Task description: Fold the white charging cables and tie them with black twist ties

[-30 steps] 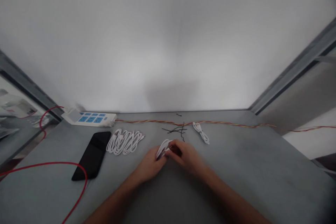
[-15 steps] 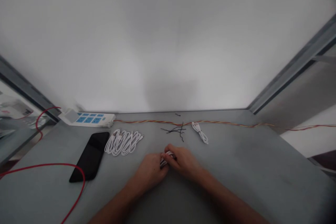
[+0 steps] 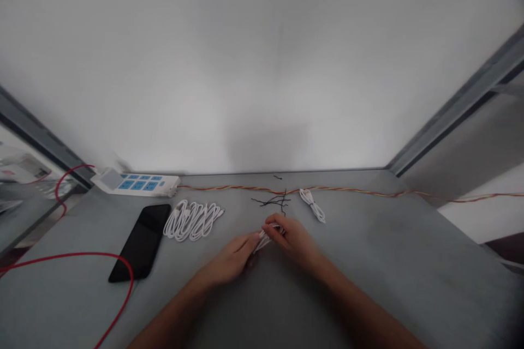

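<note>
Between my two hands is a coiled white cable [image 3: 262, 241], partly covered by my fingers. My left hand [image 3: 234, 257] grips its near left end, thumb on top. The fingers of my right hand [image 3: 292, 237] are closed on its far right end. Just beyond the hands lie several thin black twist ties [image 3: 270, 202], crossing one another. A bundled white cable [image 3: 311, 206] rests to the right of them. On the left, several coiled white cables [image 3: 192, 221] lie side by side.
A black phone [image 3: 141, 242] lies left of the coils. Behind it stands a white power strip [image 3: 149, 185] with blue sockets. A red cable [image 3: 90, 254] loops over the phone. A twisted red-yellow wire [image 3: 356, 191] runs along the back of the grey table [image 3: 393, 262], before a white panel [image 3: 262, 65].
My hands have moved slightly apart, the right one up and to the right. More of the white cable shows between them.
</note>
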`<state>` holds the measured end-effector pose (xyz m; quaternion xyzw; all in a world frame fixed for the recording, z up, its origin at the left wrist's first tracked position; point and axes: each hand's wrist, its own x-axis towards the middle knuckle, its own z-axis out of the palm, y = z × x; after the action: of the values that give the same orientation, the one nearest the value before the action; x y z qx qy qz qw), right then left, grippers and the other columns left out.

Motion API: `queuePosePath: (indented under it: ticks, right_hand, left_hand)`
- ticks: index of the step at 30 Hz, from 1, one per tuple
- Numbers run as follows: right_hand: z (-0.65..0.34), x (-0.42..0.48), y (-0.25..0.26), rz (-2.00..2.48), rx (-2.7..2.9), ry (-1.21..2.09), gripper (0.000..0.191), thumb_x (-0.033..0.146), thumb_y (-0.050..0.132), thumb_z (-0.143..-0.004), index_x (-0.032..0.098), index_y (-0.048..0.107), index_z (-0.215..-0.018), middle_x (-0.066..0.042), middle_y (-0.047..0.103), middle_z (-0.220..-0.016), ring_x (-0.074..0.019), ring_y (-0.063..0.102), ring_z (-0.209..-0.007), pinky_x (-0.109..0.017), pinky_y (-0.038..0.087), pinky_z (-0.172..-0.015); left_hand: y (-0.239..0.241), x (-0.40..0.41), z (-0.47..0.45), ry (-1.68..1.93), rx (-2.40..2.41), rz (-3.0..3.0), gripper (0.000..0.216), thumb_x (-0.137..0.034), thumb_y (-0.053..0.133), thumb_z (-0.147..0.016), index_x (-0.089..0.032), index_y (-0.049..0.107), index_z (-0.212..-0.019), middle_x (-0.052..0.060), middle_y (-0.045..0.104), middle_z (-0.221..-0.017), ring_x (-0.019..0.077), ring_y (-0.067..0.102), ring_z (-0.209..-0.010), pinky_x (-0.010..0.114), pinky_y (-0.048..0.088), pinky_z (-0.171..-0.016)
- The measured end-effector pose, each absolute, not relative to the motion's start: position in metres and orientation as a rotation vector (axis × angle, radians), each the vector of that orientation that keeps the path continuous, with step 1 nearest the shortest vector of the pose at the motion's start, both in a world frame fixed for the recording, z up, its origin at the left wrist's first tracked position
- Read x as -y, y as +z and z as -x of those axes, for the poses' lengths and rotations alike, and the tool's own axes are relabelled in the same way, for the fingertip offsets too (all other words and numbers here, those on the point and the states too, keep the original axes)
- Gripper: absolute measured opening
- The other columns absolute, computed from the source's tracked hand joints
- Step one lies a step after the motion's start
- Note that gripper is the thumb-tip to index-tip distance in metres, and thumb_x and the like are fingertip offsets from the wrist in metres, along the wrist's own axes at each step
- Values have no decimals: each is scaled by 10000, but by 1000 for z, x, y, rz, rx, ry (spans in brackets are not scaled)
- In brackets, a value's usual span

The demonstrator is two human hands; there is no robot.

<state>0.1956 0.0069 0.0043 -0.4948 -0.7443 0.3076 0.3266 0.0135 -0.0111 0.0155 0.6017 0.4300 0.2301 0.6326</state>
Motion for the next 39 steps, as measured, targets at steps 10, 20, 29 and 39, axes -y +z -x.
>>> queuePosePath:
  ticks: [10,20,29,39]
  right_hand:
    - [-215,-16,11,1496,1910,676,358,426,348,-932,172,601,-926,-35,644,-728,-164,579,-644,-265,404,-590]
    - [-224,-29,-3,2102,2013,308,228,327,476,-904,160,618,-967,-106,635,-1041,-235,605,-932,-306,404,-687]
    - [-226,-26,9,1976,1959,278,197,260,442,-905,155,605,-871,-107,655,-946,-220,609,-874,-296,396,-679]
    - [-199,-8,7,1389,2133,677,154,296,498,-857,201,590,-779,-31,644,-715,-161,569,-614,-265,391,-569]
  left_hand:
    - [7,0,-14,567,-886,-1234,483,-612,479,-811,-137,547,-862,-34,389,-679,92,370,-583,246,371,-561]
    - [5,-8,-11,876,-915,-897,413,-476,611,-738,-117,616,-940,-39,390,-691,69,331,-541,238,348,-537]
    - [9,-2,-15,848,-803,-915,388,-492,686,-700,-135,579,-809,-43,371,-687,65,316,-555,224,345,-544]
    - [4,-2,-19,894,-781,-910,384,-459,688,-716,-131,645,-911,-34,388,-694,67,316,-559,222,350,-562]
